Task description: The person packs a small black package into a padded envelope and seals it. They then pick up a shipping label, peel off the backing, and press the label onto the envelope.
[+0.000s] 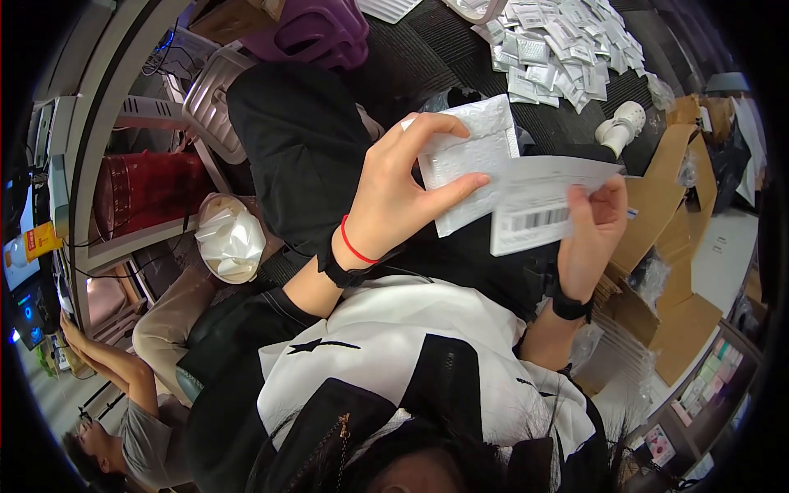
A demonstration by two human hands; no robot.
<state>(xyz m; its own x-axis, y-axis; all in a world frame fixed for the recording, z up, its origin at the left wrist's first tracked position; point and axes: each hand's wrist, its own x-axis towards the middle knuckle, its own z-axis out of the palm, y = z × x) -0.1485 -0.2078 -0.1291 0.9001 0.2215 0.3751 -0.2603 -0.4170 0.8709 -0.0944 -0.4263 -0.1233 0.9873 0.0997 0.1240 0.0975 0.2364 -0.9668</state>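
Note:
My left hand (403, 177) is closed on a white bubble mailer (468, 156), thumb across its face and fingers at its upper edge. A red cord and a black band circle that wrist. On the right, my right hand (593, 215) pinches a white shipping label (534, 218) printed with a barcode, thumb on its printed side. The label is slightly blurred and overlaps the mailer's right part in the picture; whether the two touch, I cannot tell.
A heap of white mailers (563, 53) lies on the dark floor ahead, near a white clog (620, 127). Opened cardboard boxes (670, 222) stand at right. Left are a lined waste bin (230, 242), a purple stool (316, 37) and a seated person (144, 411) at a desk.

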